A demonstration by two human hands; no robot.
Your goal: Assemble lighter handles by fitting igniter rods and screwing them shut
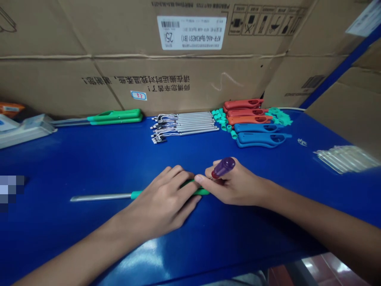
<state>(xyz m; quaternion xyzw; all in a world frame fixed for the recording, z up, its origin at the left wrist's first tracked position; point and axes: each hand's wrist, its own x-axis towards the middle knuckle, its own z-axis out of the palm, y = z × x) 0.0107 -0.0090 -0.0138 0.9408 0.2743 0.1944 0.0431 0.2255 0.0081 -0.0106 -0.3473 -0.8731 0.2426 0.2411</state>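
Lying on the blue table is a green long-nosed lighter (204, 191), its metal tube (101, 197) pointing left and a teal collar (136, 194) where tube meets handle. My left hand (169, 194) is closed over the handle and hides most of it. At the handle's right end, my right hand (235, 182) grips a screwdriver (223, 167) with a purple handle, tilted up to the right. The fingers of my right hand cover its tip, so its contact with the lighter cannot be made out.
Behind my hands lie metal tubes with wires (196, 123), teal collars (220, 117), red handles (242, 105), blue handles (258, 138) and teal small parts (279, 116). Green lighters (119, 116) rest back left, clear-wrapped rods (347, 159) at right. Cardboard (113, 35) walls the back.
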